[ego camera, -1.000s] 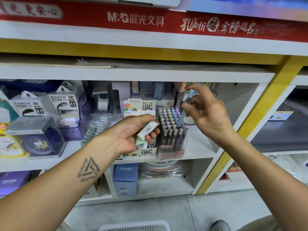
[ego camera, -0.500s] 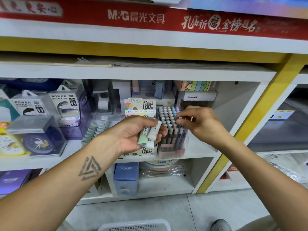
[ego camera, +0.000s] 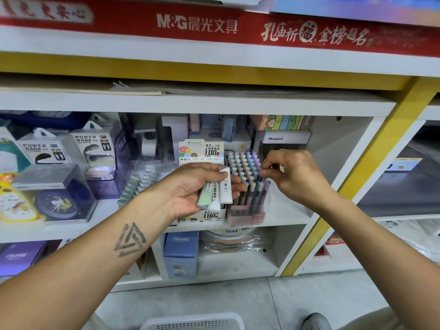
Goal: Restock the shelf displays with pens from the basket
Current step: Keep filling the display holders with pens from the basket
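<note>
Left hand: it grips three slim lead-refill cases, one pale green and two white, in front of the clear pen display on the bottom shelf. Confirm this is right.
One detail is wrong. The head view shows the left hand gripping the slim lead-refill cases, one pale green and two white, in front of the clear pen display, but that display stands on the middle white shelf, not the bottom one.

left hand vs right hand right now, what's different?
The left hand grips a few flat white and green packs in front of the printed box; the right hand holds no pack, its fingertips pinched at the pen tops in the clear pen holder. Left is palm-up, right knuckles-up. Both are at the same shelf.
</note>
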`<state>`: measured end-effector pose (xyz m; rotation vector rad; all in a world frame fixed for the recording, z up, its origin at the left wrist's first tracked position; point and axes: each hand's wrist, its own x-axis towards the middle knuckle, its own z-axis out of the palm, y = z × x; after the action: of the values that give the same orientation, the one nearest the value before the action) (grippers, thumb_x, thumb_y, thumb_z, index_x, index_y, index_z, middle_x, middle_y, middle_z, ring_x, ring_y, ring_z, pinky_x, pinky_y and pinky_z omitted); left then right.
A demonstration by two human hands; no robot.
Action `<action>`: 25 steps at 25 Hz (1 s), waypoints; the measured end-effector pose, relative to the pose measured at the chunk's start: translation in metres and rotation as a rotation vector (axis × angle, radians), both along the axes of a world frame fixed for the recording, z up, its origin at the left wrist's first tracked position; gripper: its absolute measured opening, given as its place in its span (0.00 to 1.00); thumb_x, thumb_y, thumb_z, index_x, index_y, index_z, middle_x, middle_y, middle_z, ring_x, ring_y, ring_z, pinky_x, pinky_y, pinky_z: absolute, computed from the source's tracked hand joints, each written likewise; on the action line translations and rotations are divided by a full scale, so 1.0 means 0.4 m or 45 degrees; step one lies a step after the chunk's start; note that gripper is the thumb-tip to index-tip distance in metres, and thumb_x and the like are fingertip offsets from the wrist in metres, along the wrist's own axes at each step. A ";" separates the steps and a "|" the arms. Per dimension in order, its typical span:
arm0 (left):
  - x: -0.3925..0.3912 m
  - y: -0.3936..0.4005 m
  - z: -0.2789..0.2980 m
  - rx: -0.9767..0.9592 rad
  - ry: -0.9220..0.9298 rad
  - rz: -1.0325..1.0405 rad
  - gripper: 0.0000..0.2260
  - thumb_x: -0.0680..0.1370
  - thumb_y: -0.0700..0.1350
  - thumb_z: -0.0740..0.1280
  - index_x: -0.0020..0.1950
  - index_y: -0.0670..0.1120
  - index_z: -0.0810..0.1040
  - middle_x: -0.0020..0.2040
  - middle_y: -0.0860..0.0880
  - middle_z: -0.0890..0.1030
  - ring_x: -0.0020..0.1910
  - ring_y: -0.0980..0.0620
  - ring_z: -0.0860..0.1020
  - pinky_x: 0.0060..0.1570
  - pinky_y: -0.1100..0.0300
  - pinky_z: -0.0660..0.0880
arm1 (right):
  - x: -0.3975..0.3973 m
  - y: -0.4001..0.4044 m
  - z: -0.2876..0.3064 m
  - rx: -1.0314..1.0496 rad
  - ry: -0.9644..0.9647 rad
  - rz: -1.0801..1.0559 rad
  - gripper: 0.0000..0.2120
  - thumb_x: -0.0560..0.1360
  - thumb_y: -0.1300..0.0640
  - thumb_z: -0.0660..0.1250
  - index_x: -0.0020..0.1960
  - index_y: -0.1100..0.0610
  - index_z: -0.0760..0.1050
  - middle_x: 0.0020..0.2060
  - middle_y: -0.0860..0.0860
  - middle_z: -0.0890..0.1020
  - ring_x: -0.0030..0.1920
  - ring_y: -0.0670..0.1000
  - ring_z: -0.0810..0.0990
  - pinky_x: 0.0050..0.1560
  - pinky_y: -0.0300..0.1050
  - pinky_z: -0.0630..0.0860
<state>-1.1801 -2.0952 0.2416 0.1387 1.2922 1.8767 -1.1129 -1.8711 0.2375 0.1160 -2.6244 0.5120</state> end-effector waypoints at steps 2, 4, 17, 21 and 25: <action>-0.002 -0.001 -0.001 0.009 -0.001 0.020 0.16 0.79 0.29 0.61 0.67 0.30 0.71 0.55 0.31 0.81 0.48 0.37 0.84 0.41 0.48 0.83 | -0.001 0.005 0.005 -0.059 -0.065 0.011 0.05 0.73 0.61 0.75 0.41 0.55 0.81 0.35 0.48 0.82 0.37 0.48 0.79 0.38 0.45 0.75; -0.003 -0.003 -0.002 0.018 -0.002 0.018 0.16 0.78 0.30 0.61 0.67 0.30 0.71 0.55 0.31 0.81 0.50 0.37 0.84 0.43 0.48 0.83 | -0.002 0.008 0.009 -0.082 -0.102 0.021 0.06 0.73 0.62 0.75 0.39 0.54 0.81 0.33 0.47 0.82 0.36 0.46 0.78 0.36 0.43 0.74; -0.011 -0.006 -0.007 0.037 0.022 0.005 0.11 0.77 0.30 0.63 0.58 0.31 0.77 0.52 0.32 0.83 0.49 0.38 0.84 0.44 0.49 0.83 | 0.002 -0.013 0.008 -0.038 -0.081 0.025 0.03 0.73 0.61 0.75 0.41 0.57 0.83 0.36 0.49 0.83 0.38 0.47 0.79 0.39 0.45 0.76; -0.010 -0.002 -0.009 0.047 0.016 -0.006 0.11 0.77 0.30 0.63 0.58 0.34 0.77 0.54 0.33 0.83 0.51 0.38 0.84 0.45 0.48 0.83 | -0.011 -0.013 -0.001 0.089 -0.118 0.031 0.05 0.74 0.55 0.74 0.45 0.57 0.85 0.43 0.48 0.83 0.46 0.51 0.76 0.47 0.51 0.76; -0.015 -0.001 -0.008 0.048 0.008 0.030 0.10 0.78 0.31 0.63 0.58 0.37 0.76 0.55 0.33 0.82 0.53 0.38 0.83 0.48 0.46 0.82 | -0.009 -0.022 0.005 0.090 -0.116 0.088 0.08 0.77 0.54 0.71 0.54 0.53 0.84 0.51 0.43 0.79 0.52 0.48 0.73 0.55 0.55 0.74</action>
<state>-1.1863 -2.0954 0.2386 0.1496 1.2685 1.9225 -1.1167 -1.8800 0.2396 0.2113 -2.7362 0.4576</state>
